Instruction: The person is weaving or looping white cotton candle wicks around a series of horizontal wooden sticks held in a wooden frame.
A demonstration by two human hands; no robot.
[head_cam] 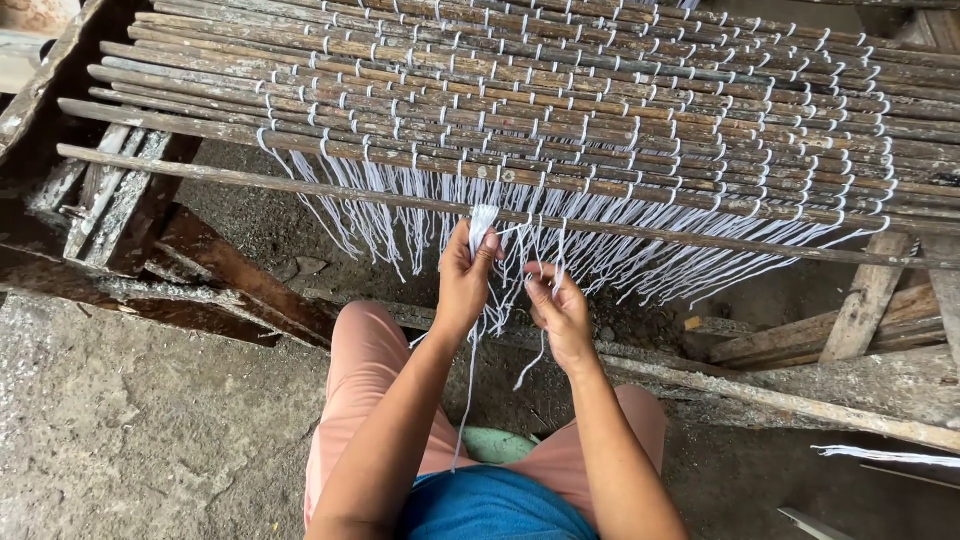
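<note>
A mat of thin brown sticks [560,100] lies across a rough wooden frame, bound by rows of white string. Loose white string ends [380,225] hang from its near edge. My left hand [465,275] pinches a small bundle of white string [482,220] just under the nearest loose stick [300,188]. My right hand [558,308] is beside it, fingers closed on a strand that trails down between my knees.
The frame's weathered wooden beams [230,275] run left and right below the mat. A grey plank [870,300] stands at right. Rough concrete floor [120,430] lies at lower left. I sit on a green seat [495,443], in pink trousers and a blue top.
</note>
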